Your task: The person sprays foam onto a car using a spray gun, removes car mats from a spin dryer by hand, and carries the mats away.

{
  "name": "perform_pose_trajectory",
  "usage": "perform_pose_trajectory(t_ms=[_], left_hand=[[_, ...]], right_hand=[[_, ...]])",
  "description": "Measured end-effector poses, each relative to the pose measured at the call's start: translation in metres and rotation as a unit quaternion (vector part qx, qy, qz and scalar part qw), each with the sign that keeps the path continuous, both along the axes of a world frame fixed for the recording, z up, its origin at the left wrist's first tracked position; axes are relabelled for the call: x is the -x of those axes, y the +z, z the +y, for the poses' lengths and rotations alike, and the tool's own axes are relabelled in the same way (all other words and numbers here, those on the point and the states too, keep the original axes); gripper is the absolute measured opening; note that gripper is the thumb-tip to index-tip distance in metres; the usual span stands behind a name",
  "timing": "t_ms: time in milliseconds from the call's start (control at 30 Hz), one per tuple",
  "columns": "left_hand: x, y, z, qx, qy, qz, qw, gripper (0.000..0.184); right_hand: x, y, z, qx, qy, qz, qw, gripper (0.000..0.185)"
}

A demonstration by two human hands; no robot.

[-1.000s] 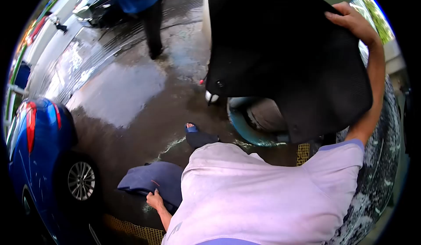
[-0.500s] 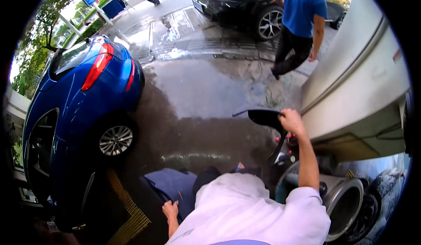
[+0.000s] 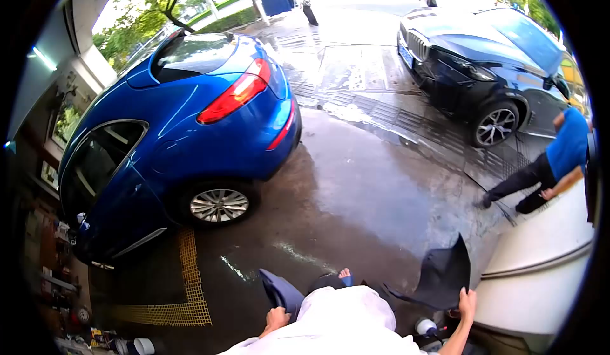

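Note:
Low in the view, left of the light shirt, my left hand [image 3: 277, 319] is closed on the edge of a dark blue-grey mat [image 3: 283, 293]. To the right, my right hand [image 3: 467, 303] grips the lower right edge of a black mat [image 3: 442, 275], which hangs bent over the wet floor. Between the two mats a foot in a blue sandal [image 3: 345, 277] shows. A white, rounded object [image 3: 426, 327] sits just below the black mat, near my right forearm; what it is I cannot tell.
A blue car [image 3: 190, 123] stands at the left above yellow floor grating [image 3: 189, 279]. A dark car [image 3: 470, 69] is at the upper right. Near it a person in a blue shirt [image 3: 567, 142] stands beside a white pillar [image 3: 540, 247]. Two people are farther back.
The view has swung left, toward the blue car. The black mat was raised high at first; it now hangs low at the right. The dark blue-grey mat stays in my left hand.

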State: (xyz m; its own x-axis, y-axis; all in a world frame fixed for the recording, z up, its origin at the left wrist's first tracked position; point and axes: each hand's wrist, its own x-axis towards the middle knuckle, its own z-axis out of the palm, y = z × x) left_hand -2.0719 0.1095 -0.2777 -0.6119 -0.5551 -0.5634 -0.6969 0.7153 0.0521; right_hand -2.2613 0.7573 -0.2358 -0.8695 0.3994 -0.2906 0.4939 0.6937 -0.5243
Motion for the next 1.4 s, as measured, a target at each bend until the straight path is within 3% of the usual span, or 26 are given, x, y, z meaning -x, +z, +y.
perform_pose_trajectory(t_ms=[100,167,233,467,567,600,633,667,700,733,800,867,1033,1167,1300,1367,1400], left_hand=[[0.055,0.013,0.004,-0.016,0.003,0.057,0.998,0.029],[0.083,-0.008,-0.012,-0.027,-0.036,0.057,0.997,0.027],[0.109,-0.01,-0.013,-0.019,-0.058,0.098,0.993,0.026],[0.211,-0.011,0.0,0.004,-0.05,0.146,0.988,0.03],[0.257,-0.001,0.011,0.008,-0.06,0.148,0.987,0.03],[0.27,0.0,0.013,0.012,-0.064,0.155,0.986,0.03],[0.282,0.001,0.015,0.015,-0.07,0.158,0.985,0.029],[0.294,0.002,0.018,0.015,-0.072,0.152,0.986,0.028],[0.303,0.009,0.019,0.015,-0.077,0.142,0.987,0.026],[0.314,0.017,0.024,0.021,-0.079,0.134,0.988,0.027],[0.329,0.03,0.039,0.028,-0.076,0.115,0.99,0.029],[0.332,0.037,0.05,0.035,-0.072,0.112,0.99,0.03],[0.357,0.037,0.085,0.012,-0.011,0.057,0.998,0.029],[0.374,0.018,0.089,0.002,-0.008,0.041,0.999,0.029],[0.416,-0.004,0.088,-0.032,-0.005,0.032,0.999,0.028],[0.442,-0.013,0.086,0.009,0.037,0.051,0.998,0.027],[0.458,-0.027,0.074,-0.023,0.053,0.009,0.998,0.026]], right_hand=[[-0.012,-0.045,-0.014,-0.116,-0.038,0.028,0.992,0.045],[-0.011,-0.073,-0.019,-0.129,-0.038,-0.002,0.991,0.046],[-0.005,-0.042,-0.055,-0.099,-0.071,-0.039,0.992,0.046],[0.003,-0.096,-0.023,-0.022,-0.205,-0.088,0.975,0.044],[0.026,-0.069,-0.026,-0.027,-0.196,-0.116,0.973,0.045],[0.026,-0.108,-0.009,0.021,-0.234,-0.114,0.965,0.045],[0.033,-0.105,-0.01,-0.051,-0.137,-0.089,0.985,0.044],[0.039,-0.131,0.01,-0.061,-0.025,-0.099,0.993,0.044],[0.051,-0.127,0.008,-0.053,0.017,-0.092,0.994,0.044],[0.065,-0.124,-0.001,-0.023,-0.032,-0.064,0.997,0.044],[0.104,-0.109,-0.012,0.009,-0.064,-0.13,0.989,0.048],[0.129,-0.118,-0.014,-0.05,-0.027,-0.114,0.992,0.046],[0.215,-0.114,0.002,-0.019,0.023,-0.142,0.989,0.035],[0.292,-0.087,-0.013,-0.022,0.056,-0.114,0.992,0.031],[0.355,-0.112,-0.019,-0.024,0.068,-0.089,0.993,0.029],[0.382,-0.117,-0.032,-0.023,0.076,-0.102,0.992,0.028],[0.395,-0.126,-0.037,-0.038,0.076,-0.126,0.988,0.028]])
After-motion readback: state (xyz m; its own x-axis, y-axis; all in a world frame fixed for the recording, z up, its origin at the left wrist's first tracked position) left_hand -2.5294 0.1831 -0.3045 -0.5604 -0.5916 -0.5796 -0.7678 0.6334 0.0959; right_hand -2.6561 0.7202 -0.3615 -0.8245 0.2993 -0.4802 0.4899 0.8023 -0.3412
